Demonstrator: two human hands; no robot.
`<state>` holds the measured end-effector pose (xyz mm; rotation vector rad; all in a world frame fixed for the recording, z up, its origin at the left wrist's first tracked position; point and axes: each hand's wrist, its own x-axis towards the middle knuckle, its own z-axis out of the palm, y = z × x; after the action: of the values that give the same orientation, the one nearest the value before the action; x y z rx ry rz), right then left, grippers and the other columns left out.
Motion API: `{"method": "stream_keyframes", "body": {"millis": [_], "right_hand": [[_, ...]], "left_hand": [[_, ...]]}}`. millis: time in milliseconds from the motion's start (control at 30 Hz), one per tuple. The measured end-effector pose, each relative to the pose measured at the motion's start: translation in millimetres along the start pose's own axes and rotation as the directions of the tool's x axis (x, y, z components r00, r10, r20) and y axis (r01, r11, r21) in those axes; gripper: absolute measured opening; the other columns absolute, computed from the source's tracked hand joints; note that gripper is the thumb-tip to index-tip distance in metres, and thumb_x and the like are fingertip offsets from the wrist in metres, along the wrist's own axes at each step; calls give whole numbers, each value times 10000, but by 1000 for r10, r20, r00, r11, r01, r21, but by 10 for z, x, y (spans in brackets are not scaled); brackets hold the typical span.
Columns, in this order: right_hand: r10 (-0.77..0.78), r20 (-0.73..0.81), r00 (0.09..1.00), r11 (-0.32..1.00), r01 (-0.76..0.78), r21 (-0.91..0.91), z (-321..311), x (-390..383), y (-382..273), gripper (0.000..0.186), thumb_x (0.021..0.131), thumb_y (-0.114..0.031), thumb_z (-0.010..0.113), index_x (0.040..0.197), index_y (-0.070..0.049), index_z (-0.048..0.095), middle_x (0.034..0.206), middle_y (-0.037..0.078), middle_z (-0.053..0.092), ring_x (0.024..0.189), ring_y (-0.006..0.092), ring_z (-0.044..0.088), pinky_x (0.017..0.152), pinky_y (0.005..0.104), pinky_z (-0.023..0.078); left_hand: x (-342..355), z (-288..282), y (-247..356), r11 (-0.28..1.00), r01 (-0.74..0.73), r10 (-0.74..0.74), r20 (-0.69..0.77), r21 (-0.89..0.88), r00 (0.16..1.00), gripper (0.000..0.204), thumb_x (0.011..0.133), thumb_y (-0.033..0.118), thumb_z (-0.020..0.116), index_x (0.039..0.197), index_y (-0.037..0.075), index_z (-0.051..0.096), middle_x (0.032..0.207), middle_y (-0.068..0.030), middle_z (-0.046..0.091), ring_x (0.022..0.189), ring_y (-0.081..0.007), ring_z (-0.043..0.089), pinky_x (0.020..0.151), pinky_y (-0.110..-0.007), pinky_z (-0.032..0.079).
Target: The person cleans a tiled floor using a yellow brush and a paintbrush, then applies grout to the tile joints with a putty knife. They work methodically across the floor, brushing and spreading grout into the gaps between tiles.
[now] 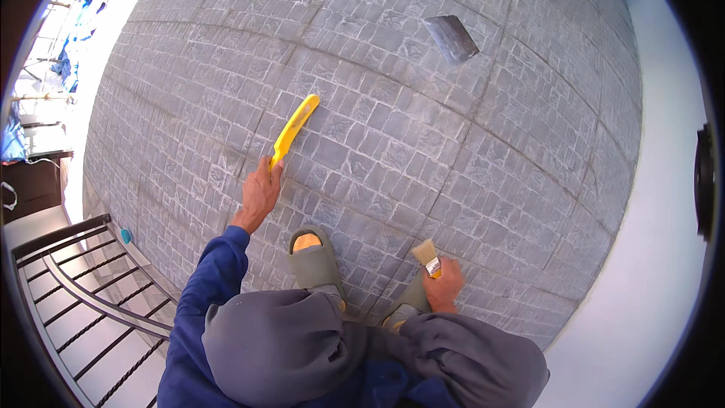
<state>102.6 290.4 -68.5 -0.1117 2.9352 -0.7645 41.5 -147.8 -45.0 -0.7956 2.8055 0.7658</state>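
Currently, a long, curved, bright-yellow tool (296,130) is gripped by its lower end in the L hand (260,195), w/ fingers closed round it, left of ctr in the frame over the grey block-patterned floor (377,151). At lower ctr-right, a small flat paintbrush w/ pale bristles, silver ferrule & yellow handle (429,258) is clasped in the R hand's (445,285) curled fingers, near an olive-green slide sandal (411,298); a dark-grey rectangular flat piece (451,39) is seen upper right.

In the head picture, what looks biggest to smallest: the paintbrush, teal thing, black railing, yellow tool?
1. Black railing
2. Yellow tool
3. Paintbrush, its handle partly hidden by the right hand
4. Teal thing
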Motion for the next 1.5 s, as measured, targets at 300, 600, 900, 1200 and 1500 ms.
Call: {"method": "stream_keyframes", "body": {"millis": [300,600,900,1200,1500], "right_hand": [[-130,228,965,982,94,161,-352,716,-705,340,690,-180,827,930,-61,619,742,148,629,677,366,631,593,427,484],[-105,563,819,974,-30,225,-881,978,-1333,340,796,-289,824,832,-23,616,606,43,485,535,155,437,511,320,375],[-360,697,620,898,28,439,-749,1700,-1891,494,860,-452,751,800,-43,480,684,45,412,637,156,399,570,344,337],[-454,686,568,868,109,484,-169,1919,-1715,353,875,-344,689,951,-27,555,756,160,584,703,327,591,649,461,431],[-622,598,505,781,342,523,29,1953,-1223,157,815,-147,628,849,-22,540,680,174,616,664,413,618,600,520,447]], "left_hand": [[1427,212,269,990,-129,124,-82,-50,989,415,1013,439,469,983,32,541,754,-280,652,718,-510,629,623,-590,481],[916,94,-155,993,-32,36,31,-118,999,445,1016,450,447,1022,22,569,788,-268,654,768,-497,635,654,-582,469],[1809,361,334,728,281,-107,302,-625,947,544,983,519,487,823,12,600,587,-97,565,501,-222,577,480,-381,447],[274,-138,-488,833,238,-142,223,-499,964,423,996,446,567,772,91,511,609,62,382,526,-30,333,448,-239,252],[177,-1600,180,981,171,-159,122,-88,980,390,1008,400,561,836,55,507,657,17,367,585,-60,322,500,-279,294]]}}
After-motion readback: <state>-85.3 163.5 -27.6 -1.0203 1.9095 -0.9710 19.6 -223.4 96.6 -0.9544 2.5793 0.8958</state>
